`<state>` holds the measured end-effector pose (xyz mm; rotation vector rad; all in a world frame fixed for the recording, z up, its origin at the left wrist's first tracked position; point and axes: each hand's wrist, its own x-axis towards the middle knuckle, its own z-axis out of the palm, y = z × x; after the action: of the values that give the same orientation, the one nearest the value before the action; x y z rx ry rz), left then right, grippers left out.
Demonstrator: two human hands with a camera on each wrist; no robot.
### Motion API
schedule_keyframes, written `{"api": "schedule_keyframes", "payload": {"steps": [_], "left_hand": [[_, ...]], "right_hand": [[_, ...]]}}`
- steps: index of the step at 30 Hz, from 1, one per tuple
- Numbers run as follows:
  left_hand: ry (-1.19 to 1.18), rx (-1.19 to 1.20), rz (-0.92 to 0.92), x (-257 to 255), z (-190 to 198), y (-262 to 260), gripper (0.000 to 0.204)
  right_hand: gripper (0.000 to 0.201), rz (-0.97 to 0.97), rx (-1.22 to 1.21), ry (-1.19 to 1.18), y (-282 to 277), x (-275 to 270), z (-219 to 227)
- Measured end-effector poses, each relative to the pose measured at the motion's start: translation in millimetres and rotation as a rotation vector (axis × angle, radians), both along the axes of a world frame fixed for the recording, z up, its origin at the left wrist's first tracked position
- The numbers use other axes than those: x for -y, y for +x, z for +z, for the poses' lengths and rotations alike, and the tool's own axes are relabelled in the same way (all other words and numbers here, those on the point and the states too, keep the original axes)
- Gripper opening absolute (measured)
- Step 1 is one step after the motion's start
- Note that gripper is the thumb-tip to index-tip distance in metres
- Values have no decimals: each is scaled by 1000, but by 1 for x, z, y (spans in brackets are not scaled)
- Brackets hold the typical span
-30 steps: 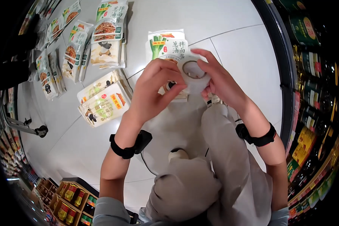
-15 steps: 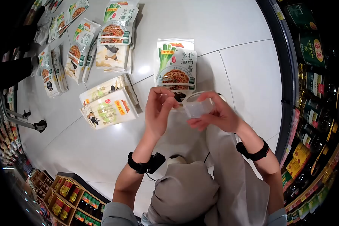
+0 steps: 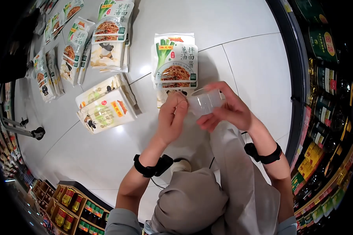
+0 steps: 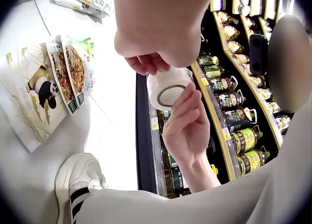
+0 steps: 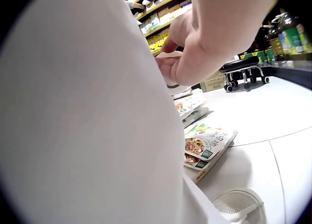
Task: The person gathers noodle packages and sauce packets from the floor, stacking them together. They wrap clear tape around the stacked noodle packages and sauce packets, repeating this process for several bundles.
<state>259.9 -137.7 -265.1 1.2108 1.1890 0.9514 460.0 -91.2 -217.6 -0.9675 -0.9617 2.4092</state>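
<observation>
Tape (image 3: 203, 105), a wide clear roll, sat tilted in the person's right hand (image 3: 236, 111), which had fingers and thumb curled about it, as I looked in remotely through the head camera. It was up off the floor (image 3: 259, 70), near the lower end of two overlapping scallion-oil noodle-sauce pouches (image 3: 175, 58) lying on a panda-printed noodle packet (image 4: 29, 107). The left hand (image 3: 171, 119) had thumb and fingers pinched at the roll's edge; I took what it gripped to be the free end, though film that transparent was hard for me to follow. Drawing it out well, I judged, called for a right-hand hold light enough to let the roll turn, yet firm enough to keep it from wobbling. The pull needed to run square to the tape's width, since a slanted one could split or crease the strip. I also thought the pinch best kept to the very tip, leaving the adhesive unspoiled, with the strip taut and clear of the pouches.
</observation>
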Motion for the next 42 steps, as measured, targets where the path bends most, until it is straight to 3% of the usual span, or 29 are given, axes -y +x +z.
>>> {"api": "schedule_keyframes", "payload": {"steps": [3, 5, 6, 8, 9, 11, 12, 14, 15, 17, 18, 20, 23, 27, 29, 30, 32, 33, 35, 37, 39, 41, 42], "left_hand": [[-11, 182, 0, 0, 1, 1, 19], [-54, 333, 38, 0, 1, 3, 18], [-47, 327, 38, 0, 3, -1, 18], [165, -162, -263, 2, 11, -15, 16], [163, -166, -263, 4, 16, -21, 16], [161, -288, -278, 5, 24, -32, 13], [163, -290, -277, 7, 27, -34, 13], [122, -236, -248, 12, 31, -36, 4], [119, -237, -247, 13, 31, -35, 4], [-14, -189, -203, 10, 25, -30, 3], [-12, -176, -204, 8, 17, -22, 3], [-247, 1, 0, 6, -9, -3, 17], [-314, 76, 73, 0, -54, 8, 18], [-318, -19, 39, -8, -61, 1, 17], [-315, -24, 57, -9, -61, -2, 16], [-307, -30, 80, -13, -61, -3, 16], [-320, -1, 83, -15, -60, -6, 17], [-346, 15, 80, -18, -58, -10, 18], [-366, 22, 80, -24, -53, -25, 19], [-282, 115, 51, -27, -44, -42, 22], [-346, 147, 26, -32, -25, -52, 22], [-407, 195, -35, -42, -8, -64, 20], [-406, 195, -33, -47, -7, -75, 20]], "right_hand": [[27, 27, 106, -32, 0, -13, 6], [24, 541, 562, 232, -1, -26, 10], [24, 538, 559, 240, -2, -28, 10], [27, 825, 771, 396, -3, -28, 11], [27, 825, 766, 397, -3, -26, 12], [27, 1058, 678, 634, -2, -22, 15], [27, 1058, 678, 637, 2, -16, 11], [30, 902, 743, 1228, 8, -2, -7], [30, 903, 739, 1226, 4, -2, -10], [33, 700, 1052, 1142, -9, -6, -16], [33, 708, 1063, 1139, -8, -7, -30], [36, 400, 1118, 1115, -6, 0, -73], [31, 414, 1294, 1090, -6, 8, -115], [29, 478, 1346, 991, 4, -8, -99], [45, 764, 1386, 953, 12, -27, -92], [45, 759, 1390, 957, 17, -30, -93], [38, 540, 1183, 1293, 26, -31, -96], [38, 537, 1177, 1292, 29, -32, -94], [35, 454, 761, 1229, 35, -41, -84], [37, 479, 707, 1136, 35, -43, -61], [40, 505, 666, 1031, 33, -43, -37], [41, 695, 645, 833, 26, -51, -18], [41, 697, 645, 834, 25, -56, -15]]}}
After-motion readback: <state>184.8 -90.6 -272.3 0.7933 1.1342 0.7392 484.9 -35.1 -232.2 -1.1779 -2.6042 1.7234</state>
